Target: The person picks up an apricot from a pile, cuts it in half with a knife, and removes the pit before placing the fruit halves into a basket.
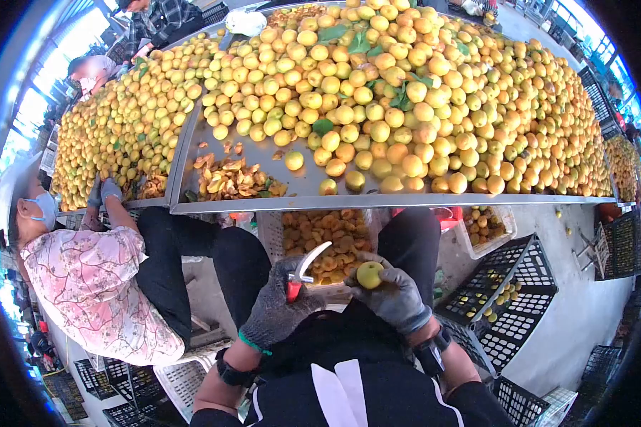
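My left hand (pixel 285 299), in a grey knitted glove with a green cuff edge, is closed round the red handle of a curved knife (pixel 313 261). The pale blade points up and to the right. In my gloved right hand (pixel 400 297), a yellow-green apricot (pixel 369 275) is gripped by the fingers, just right of the blade and apart from it. Below the table edge, beyond both hands, a crate (pixel 272 238) holds many cut, orange-brown apricot pieces (pixel 327 238).
A metal table (pixel 214 196) bears a large heap of apricots (pixel 406 85) and a small pile of peelings or scraps (pixel 231 178). At left sits a co-worker (pixel 85 277) with gloved hands at the table. Black crates (pixel 520 274) stand on the right.
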`<action>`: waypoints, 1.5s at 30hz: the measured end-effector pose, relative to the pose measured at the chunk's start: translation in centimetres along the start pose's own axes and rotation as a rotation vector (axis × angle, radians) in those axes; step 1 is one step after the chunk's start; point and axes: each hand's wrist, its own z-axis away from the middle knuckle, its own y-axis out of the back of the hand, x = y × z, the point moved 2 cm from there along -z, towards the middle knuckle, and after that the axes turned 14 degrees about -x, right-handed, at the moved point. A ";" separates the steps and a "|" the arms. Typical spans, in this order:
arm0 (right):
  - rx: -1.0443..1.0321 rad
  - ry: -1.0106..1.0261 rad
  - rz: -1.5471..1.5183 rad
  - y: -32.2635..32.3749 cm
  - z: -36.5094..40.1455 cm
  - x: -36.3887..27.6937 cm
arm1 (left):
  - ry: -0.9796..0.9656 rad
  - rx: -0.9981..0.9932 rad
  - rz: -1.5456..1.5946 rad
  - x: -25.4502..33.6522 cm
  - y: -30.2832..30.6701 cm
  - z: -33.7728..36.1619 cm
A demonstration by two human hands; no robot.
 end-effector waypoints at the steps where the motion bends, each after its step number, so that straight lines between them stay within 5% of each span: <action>1: -0.090 -0.002 -0.084 -0.5 -0.2 -0.1 | 0.047 -0.065 -0.039 0.6 0.2 0.2; 6: -0.226 0.028 0.167 -2.6 -0.4 0.2 | 0.194 -0.330 -0.205 1.2 -0.4 0.9; 8: -0.162 0.046 0.460 -3.4 -0.3 0.4 | 0.193 -0.320 -0.267 1.3 -0.3 1.1; 17: -0.257 0.118 0.782 -5.4 -1.5 2.1 | 0.020 -0.138 -0.480 0.7 -0.4 1.7; 28: -0.207 0.122 0.595 -5.9 -1.9 3.8 | 0.161 -0.195 -0.594 -0.3 -0.8 1.7; 40: -0.136 0.163 0.578 -5.5 -2.8 4.9 | 0.034 -0.119 -0.448 -3.5 -1.7 -0.1; 43: -0.165 0.145 0.544 -5.5 -3.1 4.3 | 0.217 -0.173 -0.405 -3.3 -2.7 0.2; 45: -0.204 0.111 0.441 -5.2 -3.0 4.4 | 0.110 -0.179 -0.162 -4.0 -3.5 0.5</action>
